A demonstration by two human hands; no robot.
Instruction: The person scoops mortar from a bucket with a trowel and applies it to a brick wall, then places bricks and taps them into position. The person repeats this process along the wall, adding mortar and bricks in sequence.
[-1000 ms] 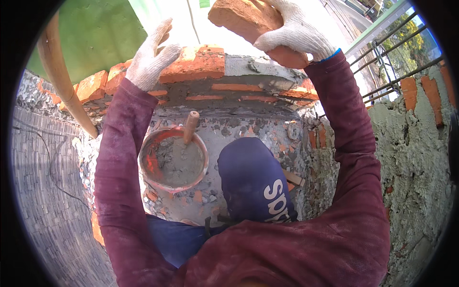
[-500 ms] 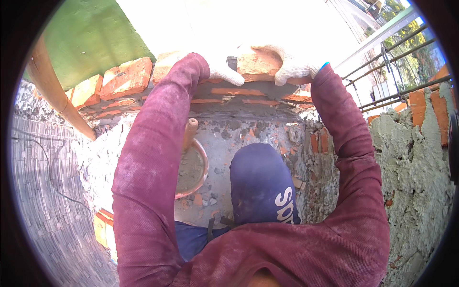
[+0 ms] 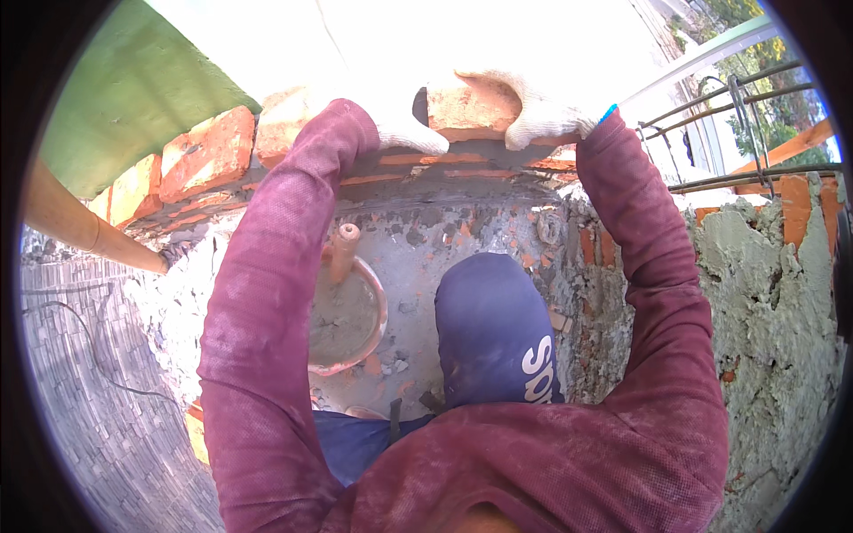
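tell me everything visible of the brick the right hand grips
The brick is a rough, orange block, seemingly fired clay, with pale patches. It sits lengthwise on the wall, gripped by the right hand, thumb against its near side. Its far side is lost in glare. A gap separates its left end from the left hand.

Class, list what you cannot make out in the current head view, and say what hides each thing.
- Left hand, head view: upper outline lost in white glare.
- Brick, head view: right part largely covered by the right hand.
- Bucket, head view: left side behind the left sleeve.
- Pole, head view: upper end cut off by the dark rim.
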